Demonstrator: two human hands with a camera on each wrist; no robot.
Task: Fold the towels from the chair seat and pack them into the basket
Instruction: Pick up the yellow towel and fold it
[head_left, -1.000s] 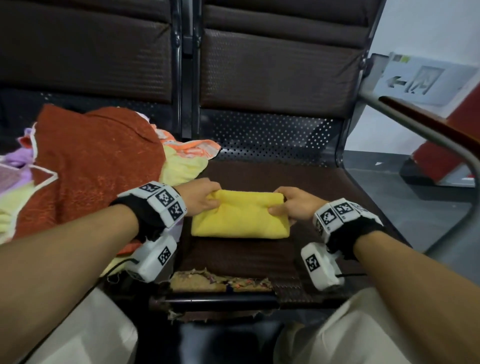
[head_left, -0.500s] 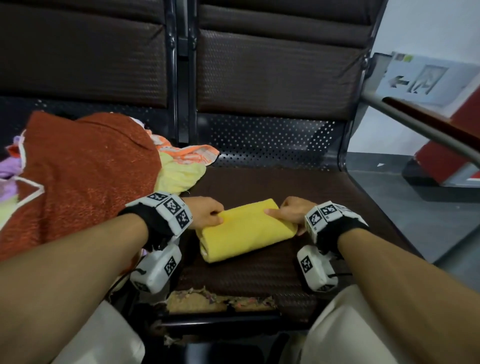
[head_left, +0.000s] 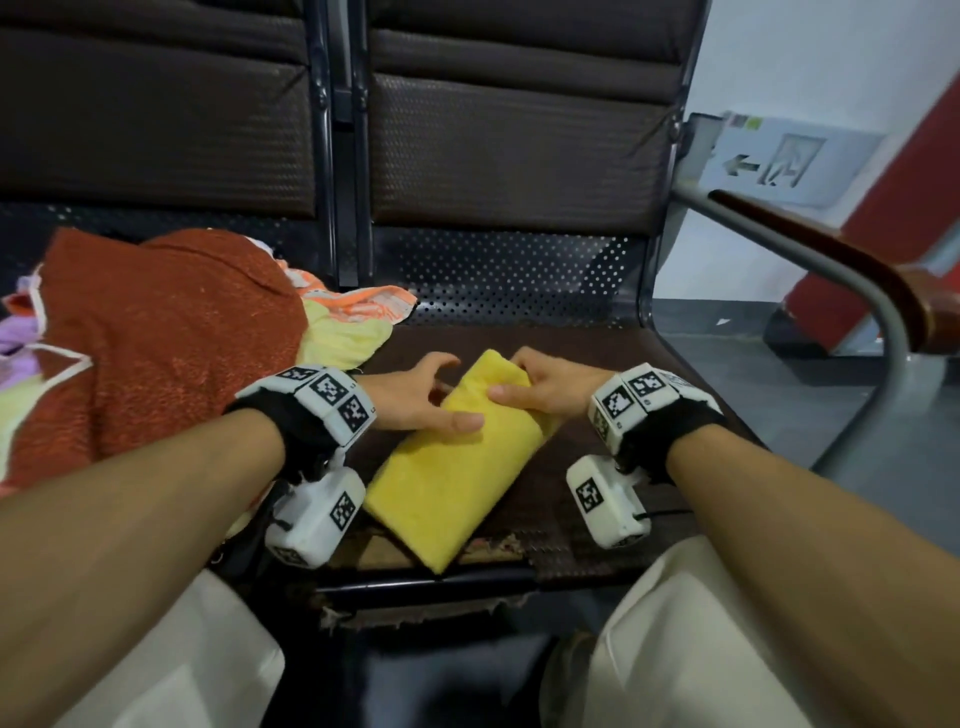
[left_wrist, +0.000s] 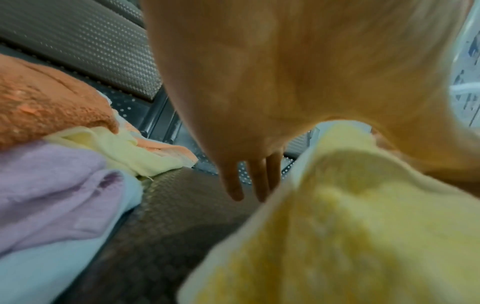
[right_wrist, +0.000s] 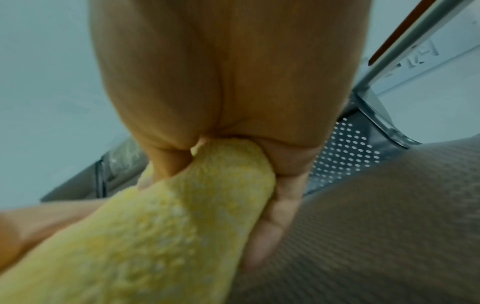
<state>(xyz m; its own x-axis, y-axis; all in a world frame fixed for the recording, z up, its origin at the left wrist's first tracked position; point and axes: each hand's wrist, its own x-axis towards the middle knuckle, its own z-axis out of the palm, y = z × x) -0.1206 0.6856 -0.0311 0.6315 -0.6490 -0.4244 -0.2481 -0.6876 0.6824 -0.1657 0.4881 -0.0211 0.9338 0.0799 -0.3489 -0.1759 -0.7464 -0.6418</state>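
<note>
A folded yellow towel (head_left: 457, 467) lies slantwise on the brown chair seat (head_left: 613, 364), its near end at the seat's front edge. My right hand (head_left: 545, 389) grips the far end, thumb on top and fingers underneath; the right wrist view shows the yellow towel (right_wrist: 182, 216) pinched in my right hand (right_wrist: 221, 82). My left hand (head_left: 415, 400) sits at the towel's left edge with its thumb lying on top and its fingers spread loosely. In the left wrist view those fingers (left_wrist: 257, 181) hang straight beside the yellow towel (left_wrist: 350, 226). No basket is in view.
A heap of unfolded towels fills the left seat: a rust-red one (head_left: 156, 353) on top, pale yellow (head_left: 343, 338), orange-striped (head_left: 363, 306) and lilac (head_left: 21, 338). A metal armrest (head_left: 831, 265) curves along the right. The seat's front edge (head_left: 415, 587) is torn. My knees are below it.
The yellow towel has swung from lying crosswise to pointing slantwise away from me. My right hand carried its end farther back. My left hand loosened its pinch and now only rests a thumb on it.
</note>
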